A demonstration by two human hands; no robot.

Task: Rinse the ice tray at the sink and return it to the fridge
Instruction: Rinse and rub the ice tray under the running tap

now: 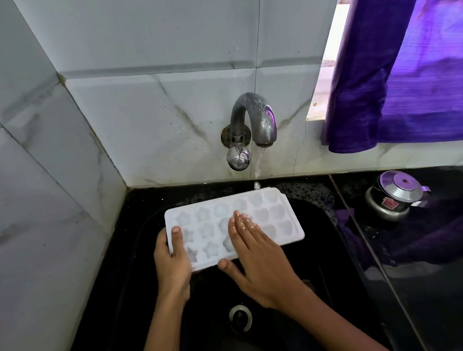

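A white ice tray [278, 213] with star and round moulds is held level over the black sink [319, 251], cups facing up. My left hand [172, 263] grips its left end, thumb on top and fingers underneath. My right hand [257, 258] lies flat on the tray's middle with wet, straight fingers pressing on the moulds. A thin stream of water runs from the metal tap [256, 119] and lands on the tray's far edge.
The sink drain [240, 317] lies below the hands. A small steel lidded pot [395, 195] stands on the black counter at right. A purple curtain [408, 69] hangs over the window at top right. Grey tiled walls enclose the left and back.
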